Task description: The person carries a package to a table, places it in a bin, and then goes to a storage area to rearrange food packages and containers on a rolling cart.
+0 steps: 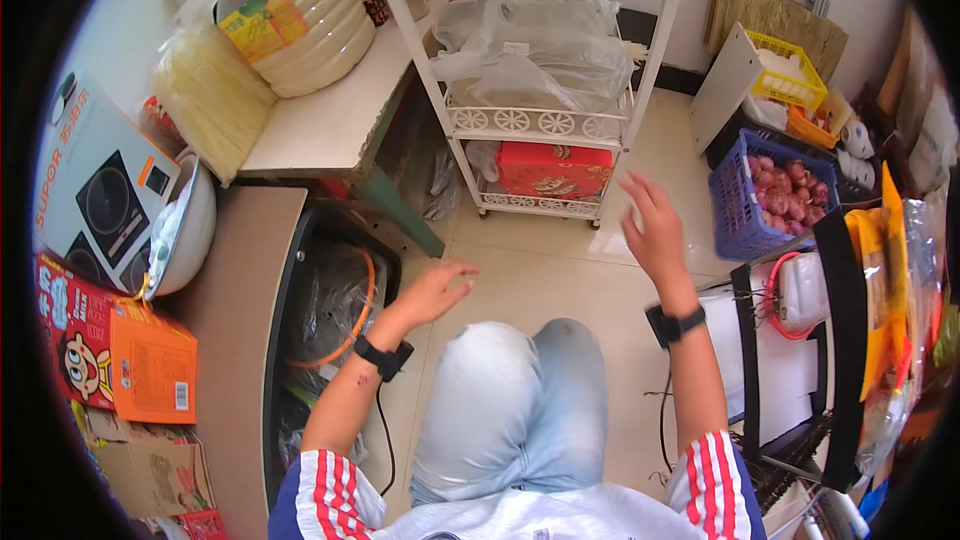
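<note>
My left hand [433, 291] is raised over the tiled floor, left of my knees, its fingers apart and nothing in it. Higher and to the right, my right hand [654, 229] also hangs in the air with spread fingers and holds nothing. A dark band with a small box sits on each wrist. Before me stands a white metal shelf rack [536, 127] on castors. Clear plastic bags [525, 52] lie on its middle shelf. On its lowest shelf is a red patterned box [555, 169], close to my right hand in the picture.
A blue crate [739, 199] of red onions [787, 191] stands at right, below a yellow basket [814, 82]. At left are a black-edged bin [304, 240] of plastic bags, a brown board [232, 337], a Supor cooktop box [82, 172] and a green-legged table [322, 127]. A cable [386, 435] trails by my left arm.
</note>
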